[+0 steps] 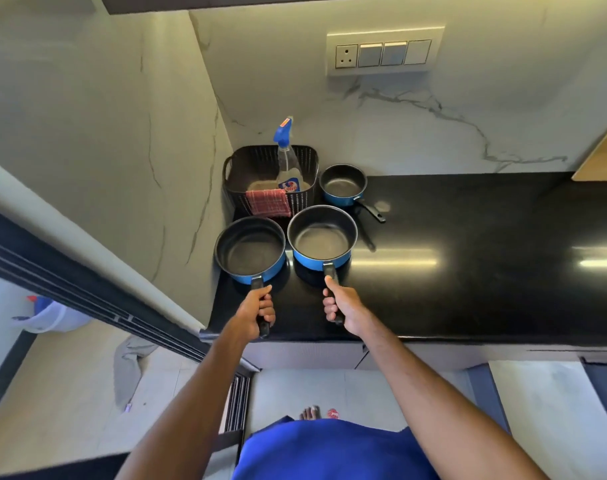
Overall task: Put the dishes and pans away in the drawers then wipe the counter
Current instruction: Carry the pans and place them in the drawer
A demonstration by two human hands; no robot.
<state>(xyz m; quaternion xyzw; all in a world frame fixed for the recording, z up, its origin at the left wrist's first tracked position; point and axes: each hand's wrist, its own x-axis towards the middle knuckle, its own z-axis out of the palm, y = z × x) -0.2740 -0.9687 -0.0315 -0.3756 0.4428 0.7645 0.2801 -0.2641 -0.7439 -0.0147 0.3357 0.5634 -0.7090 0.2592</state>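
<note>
Three blue pans with black insides stand on the black counter (468,271). My left hand (257,310) grips the black handle of the left pan (250,251) near the counter's left front corner. My right hand (340,306) grips the handle of the middle pan (322,237), thumb laid along the handle. A smaller saucepan (343,185) sits behind them, its handle pointing right and forward. Whether the two held pans rest on the counter or hover just above it, I cannot tell.
A dark basket (236,168) in the back left corner holds a spray bottle (288,168), and a red checked cloth (268,201) hangs over its front rim. Marble walls close in at left and back. Closed drawer fronts (305,355) sit below the counter edge.
</note>
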